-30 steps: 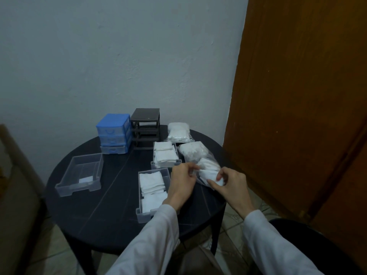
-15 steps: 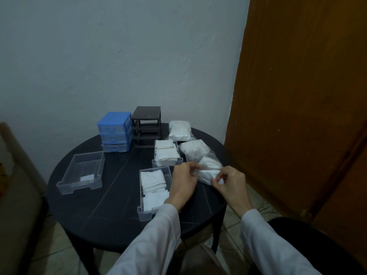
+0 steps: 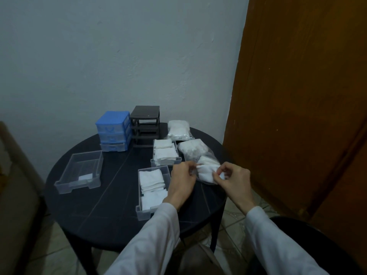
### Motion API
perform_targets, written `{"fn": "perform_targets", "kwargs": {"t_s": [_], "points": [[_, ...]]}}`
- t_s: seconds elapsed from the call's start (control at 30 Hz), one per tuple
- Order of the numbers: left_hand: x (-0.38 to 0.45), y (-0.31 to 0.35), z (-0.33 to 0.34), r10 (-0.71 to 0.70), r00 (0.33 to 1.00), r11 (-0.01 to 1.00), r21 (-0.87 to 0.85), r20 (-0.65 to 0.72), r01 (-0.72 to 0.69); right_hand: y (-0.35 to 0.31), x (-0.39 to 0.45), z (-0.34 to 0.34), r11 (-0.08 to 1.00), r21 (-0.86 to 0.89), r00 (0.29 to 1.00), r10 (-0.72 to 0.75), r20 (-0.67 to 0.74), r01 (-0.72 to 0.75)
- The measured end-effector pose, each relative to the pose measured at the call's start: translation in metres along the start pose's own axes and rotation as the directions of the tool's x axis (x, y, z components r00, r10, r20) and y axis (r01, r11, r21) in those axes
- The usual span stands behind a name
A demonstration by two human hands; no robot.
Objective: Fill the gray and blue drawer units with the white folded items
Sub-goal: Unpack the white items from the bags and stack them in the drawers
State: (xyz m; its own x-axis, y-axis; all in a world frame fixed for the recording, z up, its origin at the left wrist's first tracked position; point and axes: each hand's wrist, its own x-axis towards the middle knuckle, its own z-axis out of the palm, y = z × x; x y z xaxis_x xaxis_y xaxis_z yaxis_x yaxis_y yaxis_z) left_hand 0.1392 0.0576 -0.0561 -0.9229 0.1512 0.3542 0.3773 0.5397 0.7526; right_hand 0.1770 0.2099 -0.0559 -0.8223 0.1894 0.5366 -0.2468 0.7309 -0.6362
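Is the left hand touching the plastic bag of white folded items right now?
Touching. The head view shows the left hand pinching the plastic bag at its near end.

Two bare hands, left hand (image 3: 181, 180) and right hand (image 3: 235, 180), each coming out of a long, loose white sleeve (image 3: 151, 241).

A plain room in a home, it seems: a small round black bench (image 3: 95, 213) stands in a corner of pale painted plaster wall (image 3: 119, 56), beside a brown wooden door (image 3: 301, 96), on a tiled floor (image 3: 57, 253).
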Motion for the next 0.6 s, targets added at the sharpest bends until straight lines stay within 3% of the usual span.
{"fn": "perform_targets", "kwargs": {"t_s": [0.23, 0.5, 0.6], "points": [[-0.003, 0.005, -0.003, 0.030, 0.999, 0.999, 0.028, 0.028, -0.031, -0.014, 0.007, -0.026, 0.961, 0.239, 0.990, 0.138, 0.016, -0.138], [-0.006, 0.008, -0.024, 0.028, 0.998, 0.999, -0.031, 0.049, -0.026, -0.041, 0.013, -0.029, 0.907, 0.397, 0.990, 0.127, 0.058, -0.139], [-0.013, 0.002, -0.046, 0.003, 1.000, 0.999, -0.044, -0.011, -0.004, -0.051, 0.014, -0.019, 0.889, 0.433, 0.988, 0.123, 0.097, -0.153]]}}
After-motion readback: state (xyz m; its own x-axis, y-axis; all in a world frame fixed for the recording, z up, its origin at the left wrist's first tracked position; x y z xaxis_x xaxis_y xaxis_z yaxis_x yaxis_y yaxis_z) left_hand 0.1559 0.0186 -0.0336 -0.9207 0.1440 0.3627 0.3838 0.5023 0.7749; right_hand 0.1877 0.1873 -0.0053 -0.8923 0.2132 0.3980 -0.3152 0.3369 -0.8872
